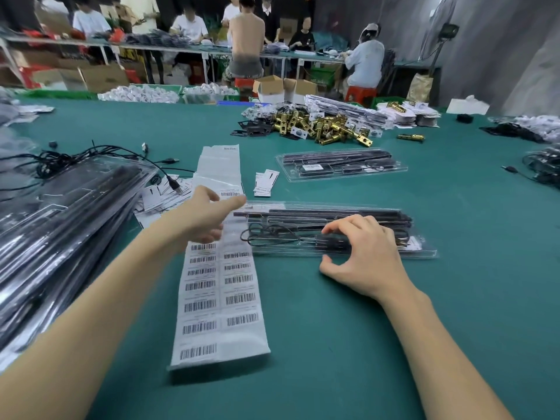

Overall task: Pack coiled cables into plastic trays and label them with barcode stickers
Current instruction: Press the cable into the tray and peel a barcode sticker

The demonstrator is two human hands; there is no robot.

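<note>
A clear plastic tray [418,253] with black rods and a coiled black cable [272,234] lies on the green table in front of me. The arched fingers of my right hand [366,253] press their tips on the tray's lower compartment, while the thumb stays apart at the tray's near edge. A long sheet of barcode stickers [224,301] runs from near me up to the tray's left end. My left hand [206,216] hovers over the sheet's middle, thumb pointing toward the tray, fingers loosely curled, nothing visible in it.
A second tray [339,166] bearing a barcode label lies farther back. A stack of filled trays [60,225] slopes at the left, with loose black cables [91,156] behind it. Small paper cards [266,183] and a pile of brass latches [321,125] lie beyond. People work at far benches.
</note>
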